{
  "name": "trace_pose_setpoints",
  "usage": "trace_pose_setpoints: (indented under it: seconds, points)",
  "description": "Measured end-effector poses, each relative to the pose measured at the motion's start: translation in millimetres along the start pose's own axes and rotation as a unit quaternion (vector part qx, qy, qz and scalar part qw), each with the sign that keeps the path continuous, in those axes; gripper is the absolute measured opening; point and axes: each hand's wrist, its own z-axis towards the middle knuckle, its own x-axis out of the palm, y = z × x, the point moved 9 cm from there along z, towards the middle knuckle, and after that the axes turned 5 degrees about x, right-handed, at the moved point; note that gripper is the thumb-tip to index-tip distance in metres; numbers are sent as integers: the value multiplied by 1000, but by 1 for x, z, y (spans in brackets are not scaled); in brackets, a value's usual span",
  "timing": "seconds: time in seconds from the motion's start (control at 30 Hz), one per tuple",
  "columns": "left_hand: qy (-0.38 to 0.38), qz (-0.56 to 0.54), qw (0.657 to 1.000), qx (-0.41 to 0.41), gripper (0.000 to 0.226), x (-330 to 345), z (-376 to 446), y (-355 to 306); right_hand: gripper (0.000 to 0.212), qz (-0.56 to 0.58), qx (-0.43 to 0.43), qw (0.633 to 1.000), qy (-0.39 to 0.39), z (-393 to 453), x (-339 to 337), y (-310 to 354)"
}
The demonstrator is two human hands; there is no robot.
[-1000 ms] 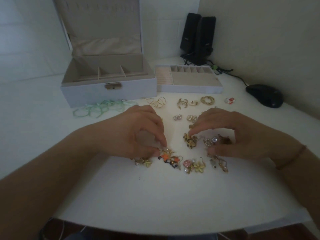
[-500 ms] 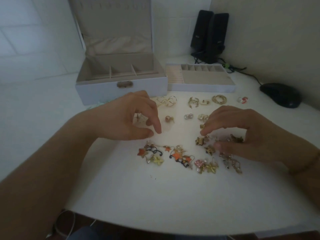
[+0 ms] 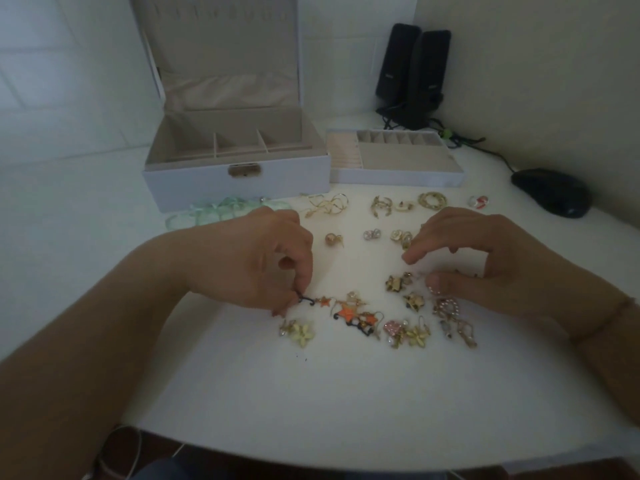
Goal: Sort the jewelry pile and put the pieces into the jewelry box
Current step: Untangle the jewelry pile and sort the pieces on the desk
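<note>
Left hand low over the counter, fingers curled, fingertips pinching a small black hook. Right hand arched, index finger extended, thumb tucked beneath. Thin band around right wrist.

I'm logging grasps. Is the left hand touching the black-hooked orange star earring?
Touching: the head view shows the left hand pinching the black hook of the orange star earring.

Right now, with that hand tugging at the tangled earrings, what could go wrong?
The left hand pinches a black hook joined to the orange star earrings; pulling may drag the whole cluster or bend a hook. The right hand hovers low over gold pieces and could scatter them.
</note>
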Motion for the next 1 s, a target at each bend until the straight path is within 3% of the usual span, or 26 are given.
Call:
trace_pose_setpoints:
  seconds: [0.23, 0.4, 0.47, 0.57, 0.7, 0.87, 1.0]
  points:
    - [-61, -34, 996, 50, 28, -9, 5, -15, 27, 20, -25, 999, 20, 1, 8, 9]
    - [-47, -60, 995, 71, 23, -5, 5, -19, 30, 71, -50, 995, 58, 0, 13, 15]
    - [-31, -68, 995, 72, 21, -1, 6, -20, 27, 89, -34, 995, 26, 0, 2, 12]
    - [-25, -66, 995, 77, 23, 3, 7, -20, 26, 23, 2, 999, -40, -2, -17, -1]
    - [-30, -58, 994, 85, 18, 5, 8, -20, 25, -10, 46, 997, -61, -8, -33, -20]
    - [-76, -24, 992, 96, 11, 8, 14, -23, 36, -20, 76, 995, 59, -13, -12, -29]
    - [-117, -7, 987, 105, 12, 6, 16, -26, 49, -17, 78, 994, 78, -14, -12, -29]
